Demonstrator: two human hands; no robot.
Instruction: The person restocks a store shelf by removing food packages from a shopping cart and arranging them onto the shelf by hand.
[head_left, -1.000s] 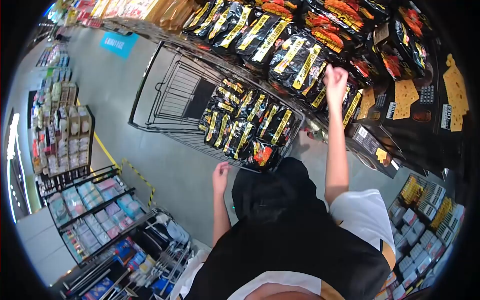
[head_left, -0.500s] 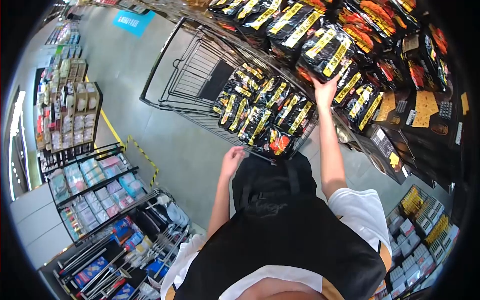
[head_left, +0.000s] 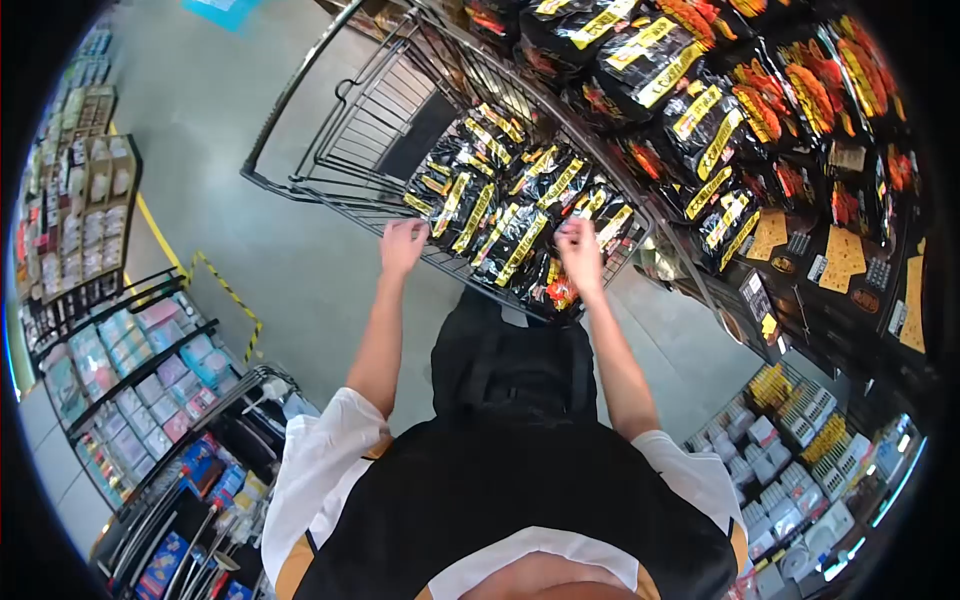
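Observation:
A metal shopping cart (head_left: 330,165) stands in front of me, its basket holding several glossy black packaged bags (head_left: 515,245) with yellow label strips and orange-red pictures. My left hand (head_left: 403,245) is at the cart's near side rim, fingers loosely extended and nothing visible in them; whether it touches the rim is unclear. Over the bags at the right end of the basket is my right hand (head_left: 580,250). Its fingers are curled and slightly blurred, and what lies under them is hidden. More bags of the same kind (head_left: 705,125) fill the shelf beside the cart.
The dark display shelf (head_left: 700,290) runs along the cart's right side. Boxed goods (head_left: 790,440) stand at lower right. On the left are racks of packaged items (head_left: 150,370) and yellow-black floor tape (head_left: 228,290). A blue floor sign (head_left: 222,12) lies farther off.
My right hand has left the bag on the shelf and come down over the bags in the cart. My left hand has moved forward to the cart's rim. The view has shifted.

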